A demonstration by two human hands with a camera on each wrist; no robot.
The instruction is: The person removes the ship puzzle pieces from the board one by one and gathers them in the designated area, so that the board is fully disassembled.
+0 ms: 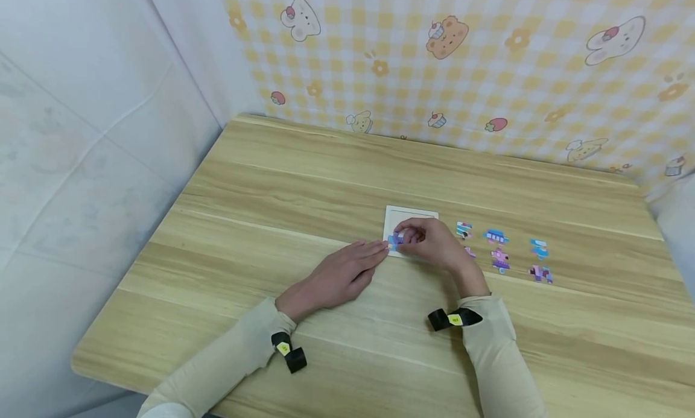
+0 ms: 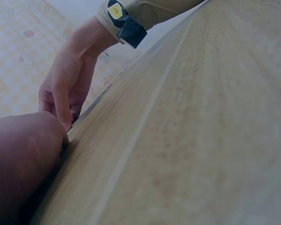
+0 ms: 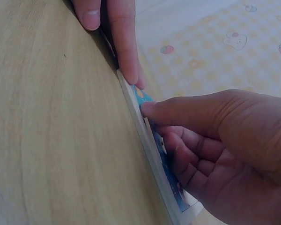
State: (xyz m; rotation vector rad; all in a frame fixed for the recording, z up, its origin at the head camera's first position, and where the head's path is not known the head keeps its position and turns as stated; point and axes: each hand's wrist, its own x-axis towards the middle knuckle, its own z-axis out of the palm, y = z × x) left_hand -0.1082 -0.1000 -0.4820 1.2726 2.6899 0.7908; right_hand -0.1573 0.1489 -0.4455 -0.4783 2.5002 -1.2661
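A square white puzzle tray (image 1: 414, 210) lies flat on the table. Blue and purple jigsaw pieces (image 1: 393, 242) sit in its lower left corner. My left hand (image 1: 344, 273) lies low at the tray's left edge, its fairly straight fingertips touching the corner beside the pieces. Over the tray, my right hand (image 1: 434, 243) bends its thumb and index finger onto a purple-blue jigsaw piece (image 1: 399, 237) and pinches it. In the right wrist view the thumb rests on a blue piece (image 3: 143, 96) near the tray rim (image 3: 143, 131); the other fingers are curled. The right hand hides much of the tray.
Several loose jigsaw pieces lie to the right of the tray, among them a blue one (image 1: 539, 248), a purple one (image 1: 540, 274) and a pink one (image 1: 499, 256). The wooden table (image 1: 260, 183) meets a yellow checked cloth (image 1: 402, 86) at the back.
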